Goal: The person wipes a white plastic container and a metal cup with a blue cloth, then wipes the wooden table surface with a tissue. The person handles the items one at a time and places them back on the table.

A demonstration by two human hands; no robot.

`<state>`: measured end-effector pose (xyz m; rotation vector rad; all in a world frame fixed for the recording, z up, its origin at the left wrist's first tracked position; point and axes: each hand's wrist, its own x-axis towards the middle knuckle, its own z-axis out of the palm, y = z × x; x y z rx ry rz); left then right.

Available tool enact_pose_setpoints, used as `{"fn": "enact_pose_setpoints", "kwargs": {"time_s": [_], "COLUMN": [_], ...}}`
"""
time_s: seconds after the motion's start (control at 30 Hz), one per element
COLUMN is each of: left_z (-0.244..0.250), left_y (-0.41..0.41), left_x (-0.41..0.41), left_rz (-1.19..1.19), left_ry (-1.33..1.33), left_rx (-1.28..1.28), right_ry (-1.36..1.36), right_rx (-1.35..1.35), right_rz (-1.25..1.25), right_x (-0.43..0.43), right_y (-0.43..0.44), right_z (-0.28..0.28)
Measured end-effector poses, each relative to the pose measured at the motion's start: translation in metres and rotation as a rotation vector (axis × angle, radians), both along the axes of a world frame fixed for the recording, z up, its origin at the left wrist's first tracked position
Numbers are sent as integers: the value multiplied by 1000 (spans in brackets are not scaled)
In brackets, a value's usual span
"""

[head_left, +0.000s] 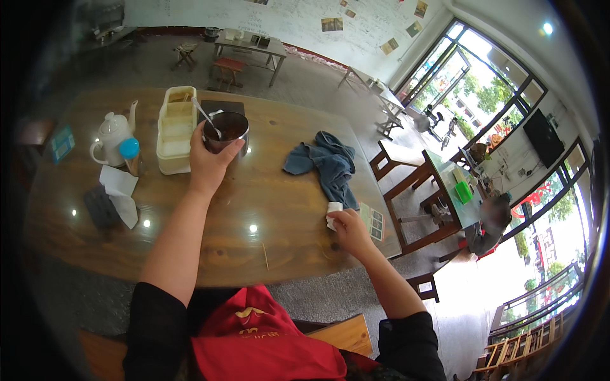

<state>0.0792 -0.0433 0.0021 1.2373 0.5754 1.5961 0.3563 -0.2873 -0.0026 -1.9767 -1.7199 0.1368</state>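
My left hand (212, 162) grips a dark metal canister (237, 125) that holds a dark reddish substance. A metal spoon (208, 117) leans in it. Over the right part of the wooden table (286, 238), my right hand (351, 231) pinches a folded white tissue (333, 215). A crumpled blue cloth (324, 164) lies just beyond that hand. To the left of the canister stands a cream plastic caddy with compartments (175, 135). Behind the canister a flat black box (224, 107) shows partly.
On the left are a white teapot (114, 133), a blue-capped jar (129, 155), white paper (119, 190) and a blue card (63, 144). A toothpick (265, 256) lies near the front edge, a printed card (373, 221) at right. A person (491, 221) sits at another table (452, 190).
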Motion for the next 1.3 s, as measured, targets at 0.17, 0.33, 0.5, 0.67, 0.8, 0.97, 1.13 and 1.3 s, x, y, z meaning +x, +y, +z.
{"fn": "enact_pose_setpoints", "kwargs": {"time_s": [0.17,0.33,0.5,0.67,0.8,0.97,1.13,1.3], "left_z": [2,8,3,-3,-5,-1,-4,-16], "left_y": [2,-7,-1,5,5,0,-3,-3], "left_x": [-1,3,1,7,5,4,8,14], "left_rz": [4,-23,-25,-9,-1,-10,-32,43], "left_ry": [3,-3,-6,9,36,56,90,213], "left_rx": [-2,47,56,69,77,69,75,101], "right_ry": [-197,7,-144,-24,26,43,42,-16], "right_rx": [117,188,242,388,198,141,23,-257], "right_rz": [-202,-4,348,223,310,513,635,506], "right_x": [8,-48,-73,-49,-61,-60,-41,-36], "right_y": [15,69,157,225,228,167,40,-82], "right_z": [-17,-18,-23,-14,-20,-18,-7,34]}}
